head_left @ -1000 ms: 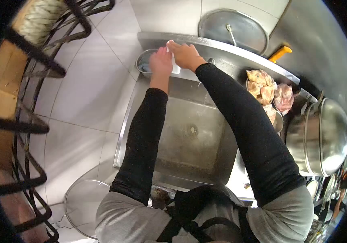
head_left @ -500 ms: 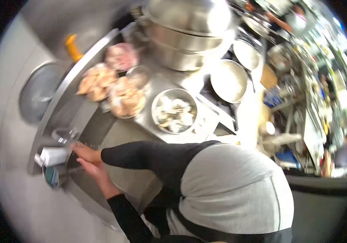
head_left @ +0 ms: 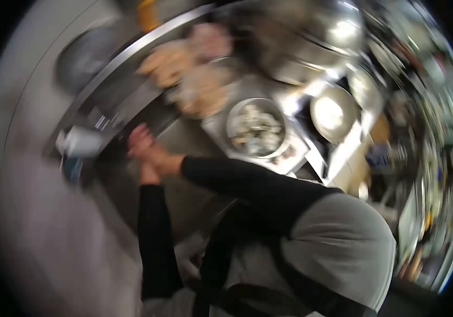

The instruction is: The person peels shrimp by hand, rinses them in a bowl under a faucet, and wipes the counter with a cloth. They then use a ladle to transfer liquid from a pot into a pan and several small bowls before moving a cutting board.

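Over a metal sink basin (head_left: pixel 179 134), my left hand (head_left: pixel 149 170) and my right hand (head_left: pixel 167 161) are pressed together and overlap. Motion blur smears the fingers, and part of my left hand is hidden behind the right. No object shows between them. Just beyond the hands, at the sink's edge, is a blurred shiny fitting that looks like a tap (head_left: pixel 102 121). Left of them stands a white box-like item (head_left: pixel 82 141), with a teal item (head_left: pixel 71 168) below it.
Bags of pale orange food (head_left: pixel 202 95) and pinkish food (head_left: pixel 210 41) lie beyond the basin. A metal bowl (head_left: pixel 230 127) holds whitish chunks. Farther right are a large steamer pot (head_left: pixel 295 47) and a pan (head_left: pixel 333 113). A round grey lid-like disc (head_left: pixel 84 61) is at left.
The view has swung, so the surroundings sit farther up and right. My hands, one along the other before, now overlap more closely and sit farther from the white item.
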A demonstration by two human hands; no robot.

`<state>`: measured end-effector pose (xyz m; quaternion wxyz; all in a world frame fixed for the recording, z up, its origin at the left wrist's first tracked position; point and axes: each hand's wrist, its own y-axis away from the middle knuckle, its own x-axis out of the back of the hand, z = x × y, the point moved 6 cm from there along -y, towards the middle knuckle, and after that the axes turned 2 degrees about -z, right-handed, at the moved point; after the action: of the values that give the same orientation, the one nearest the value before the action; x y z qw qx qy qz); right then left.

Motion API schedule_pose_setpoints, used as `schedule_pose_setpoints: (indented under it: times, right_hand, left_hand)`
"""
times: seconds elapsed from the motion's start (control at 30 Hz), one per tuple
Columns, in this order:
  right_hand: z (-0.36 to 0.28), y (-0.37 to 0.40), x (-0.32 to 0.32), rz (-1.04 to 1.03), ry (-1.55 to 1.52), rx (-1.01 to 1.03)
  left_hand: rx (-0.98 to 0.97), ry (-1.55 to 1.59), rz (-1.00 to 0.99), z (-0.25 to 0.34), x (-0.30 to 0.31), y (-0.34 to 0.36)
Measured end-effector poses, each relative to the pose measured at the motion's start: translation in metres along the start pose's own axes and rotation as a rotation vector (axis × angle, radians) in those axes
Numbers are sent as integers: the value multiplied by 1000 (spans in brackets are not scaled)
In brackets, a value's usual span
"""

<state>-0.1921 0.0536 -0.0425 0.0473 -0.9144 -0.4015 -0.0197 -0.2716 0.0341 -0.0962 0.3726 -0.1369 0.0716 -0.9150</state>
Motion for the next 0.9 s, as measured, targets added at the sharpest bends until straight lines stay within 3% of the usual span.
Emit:
schedule_pose_setpoints:
  times: [0.03,0.07,0.1,0.13,0.17,0.2,0.23,0.27,0.3,0.33,0.37,0.47,0.5,0.53,0.57,0.63,0.7,0.77,0.83,0.87,0.9]
  right_hand:
    - [10,-11,-6,-130,233,131]
    - [-14,3,-7,-391,679,382]
    - [52,-27,-17,-200,309,242]
    - [19,-41,-19,-415,947,220]
    - [29,-50,-1,-217,205,-289]
    - [-4,-59,-15,-334,464,-79]
    - [-28,-63,-28,-422,716,138]
    - [-21,-70,-45,-431,715,144]
    - [-13,-74,-73,-623,864,447]
    - [-8,-77,-93,-807,1015,757]
    - [-13,-87,-97,-809,1020,758]
    - [38,-132,-94,-819,1556,473]
    - [84,-161,-95,-867,1674,386]
    - [98,-168,-86,-863,1396,850]
    - [-5,-123,-81,-1050,1570,390]
    - [90,-167,-116,-1346,1308,482]
    - [27,-133,-106,-1318,1157,455]
    - [-11,-109,-94,-1259,1020,424]
    - [-52,-109,-85,-1014,638,621]
    - [-48,-105,-80,-1151,569,374]
    - [-66,-95,-60,-1059,416,95]
  left_hand:
    - [-155,-197,-59,34,0,8]
    - [-274,-379,-93,63,5,17]
    - [-344,-518,-120,89,9,23]
    - [-258,-624,-40,100,14,42]
    - [-185,-718,14,106,22,57]
    - [-169,-748,55,86,39,70]
    - [-52,-396,174,39,53,86]
    - [53,-24,274,9,65,99]
    - [47,-34,278,18,68,107]
    - [321,-57,443,15,78,121]
    - [606,-72,603,6,84,139]
    - [710,133,643,-3,82,156]
    - [586,74,605,-16,90,157]
    - [485,11,565,-35,93,167]
    - [576,118,580,-43,95,178]
    - [626,178,582,-45,102,168]
    - [607,135,563,-49,102,153]
    - [546,113,398,-43,84,127]
    - [576,197,274,-24,65,95]
    - [602,271,154,-17,53,76]
    - [573,271,158,-19,46,61]
